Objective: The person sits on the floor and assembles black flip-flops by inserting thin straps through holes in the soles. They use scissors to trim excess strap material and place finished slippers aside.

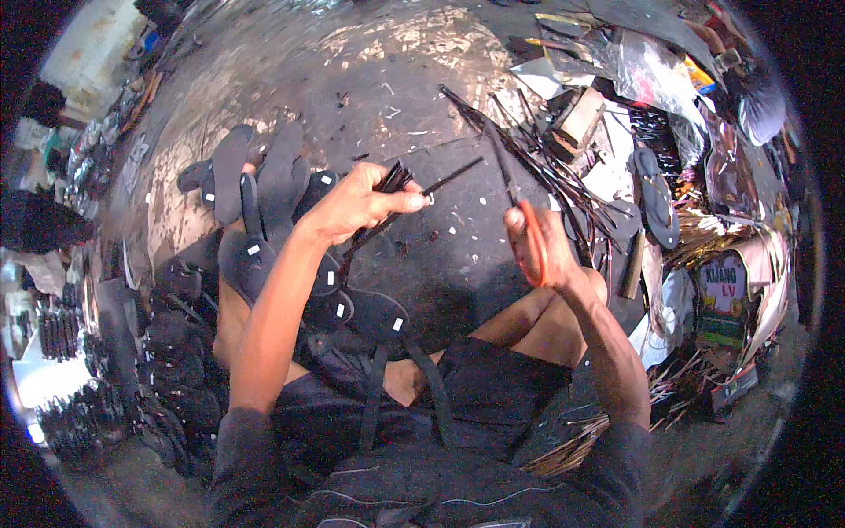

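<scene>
Dark floor [449,255]; left hand [356,207] closed tight on black strips [458,174] mid-scene, right hand [554,245] wrapped round orange-handled scissors [533,236]. Looks mid-batch: loose strips [539,165] remain far right, dark soles [374,314] lie left.

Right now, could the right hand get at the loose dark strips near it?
Probably yes: the loose dark strips lie near the right hand, and nothing appears to block the way. The hand holds orange-handled scissors, though, so it might need to set them down first.
</scene>
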The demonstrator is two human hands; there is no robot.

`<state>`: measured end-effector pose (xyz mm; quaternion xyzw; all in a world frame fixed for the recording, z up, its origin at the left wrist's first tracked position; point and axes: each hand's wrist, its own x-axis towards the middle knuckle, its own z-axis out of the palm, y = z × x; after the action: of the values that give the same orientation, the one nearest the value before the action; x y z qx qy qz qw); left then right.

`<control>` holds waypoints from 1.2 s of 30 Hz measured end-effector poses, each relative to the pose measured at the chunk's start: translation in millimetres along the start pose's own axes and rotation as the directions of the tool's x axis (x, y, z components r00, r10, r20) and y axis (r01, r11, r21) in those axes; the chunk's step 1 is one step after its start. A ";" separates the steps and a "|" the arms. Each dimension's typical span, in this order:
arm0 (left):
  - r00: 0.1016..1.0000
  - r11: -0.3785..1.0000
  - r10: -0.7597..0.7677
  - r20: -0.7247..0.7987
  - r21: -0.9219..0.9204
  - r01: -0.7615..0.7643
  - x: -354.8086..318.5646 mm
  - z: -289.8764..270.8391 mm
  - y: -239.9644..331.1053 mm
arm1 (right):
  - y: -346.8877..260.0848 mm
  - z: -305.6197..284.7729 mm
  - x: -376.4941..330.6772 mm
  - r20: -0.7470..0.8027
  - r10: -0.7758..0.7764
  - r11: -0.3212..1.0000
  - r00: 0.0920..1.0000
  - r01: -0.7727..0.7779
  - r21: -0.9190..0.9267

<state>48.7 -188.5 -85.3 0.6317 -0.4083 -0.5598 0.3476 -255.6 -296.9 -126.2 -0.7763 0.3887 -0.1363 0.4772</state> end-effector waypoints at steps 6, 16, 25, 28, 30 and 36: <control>0.975 0.865 -0.015 -0.222 -0.491 -0.098 1.8 -6.3 -9.7 | 88.1 -48.4 29.9 -0.213 0.041 0.654 0.976 -0.188 -0.733; 0.853 0.596 -0.074 -0.517 -0.708 -0.378 -95.2 -70.9 -78.6 | 51.7 164.6 53.2 0.629 -0.615 0.382 0.475 0.878 -0.290; 0.885 0.512 -0.204 -0.419 -0.816 -0.269 -79.9 -34.7 -120.2 | 2.5 208.9 230.7 0.432 -0.535 0.541 0.726 0.687 -0.485; 0.883 0.375 -0.264 -0.388 -0.885 -0.277 -56.5 -17.6 -127.3 | -3.6 234.8 225.2 0.481 -0.565 0.607 0.670 0.733 -0.308; 0.863 0.485 -0.324 -0.387 -0.851 -0.199 -35.7 7.1 -124.6 | 13.6 223.6 256.6 0.445 -0.647 0.448 0.619 0.781 -0.435; 0.859 0.925 -0.199 -0.471 -0.379 0.006 45.2 58.2 -146.8 | 103.0 66.5 423.8 -0.549 0.013 0.613 0.835 -0.441 -0.656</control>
<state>11.3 -166.0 -243.7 0.7005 -0.1581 -0.4603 0.5219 14.3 -590.6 -314.7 -0.7828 0.6158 -0.0893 0.0041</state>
